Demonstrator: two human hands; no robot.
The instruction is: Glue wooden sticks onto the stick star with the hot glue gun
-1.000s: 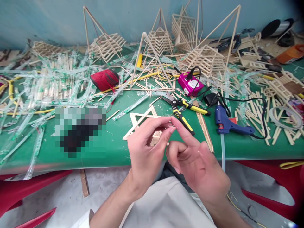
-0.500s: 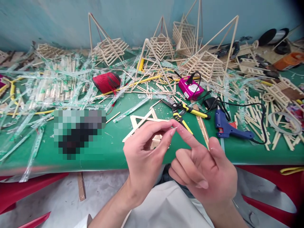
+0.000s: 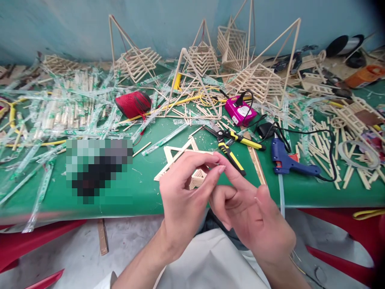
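Over the table's front edge, my left hand (image 3: 183, 192) is closed in a pinch, its thumb and index finger meeting at the tip of my right index finger. Anything small between those fingertips is too hidden to name. My right hand (image 3: 252, 216) has its index finger stretched toward the pinch and its thumb apart, while the other fingers curl loosely; no object shows in it. Partly covered behind my left hand lies a star-shaped frame of wooden sticks (image 3: 171, 157). Yellow-and-black cutting pliers (image 3: 230, 154) rest just beyond my hands.
A blue glue gun (image 3: 293, 164) with a black cable lies at right. Behind are a magenta power adapter (image 3: 240, 112), a red thread spool (image 3: 134, 104) and several stick frames (image 3: 138, 64). Loose sticks and plastic wrappers (image 3: 87, 96) cover much of the green table (image 3: 144, 204).
My right hand has shifted slightly left and turned, bringing its curled fingers closer to my left hand. My left hand keeps its pinch at the right index fingertip. The things on the table lie unchanged.
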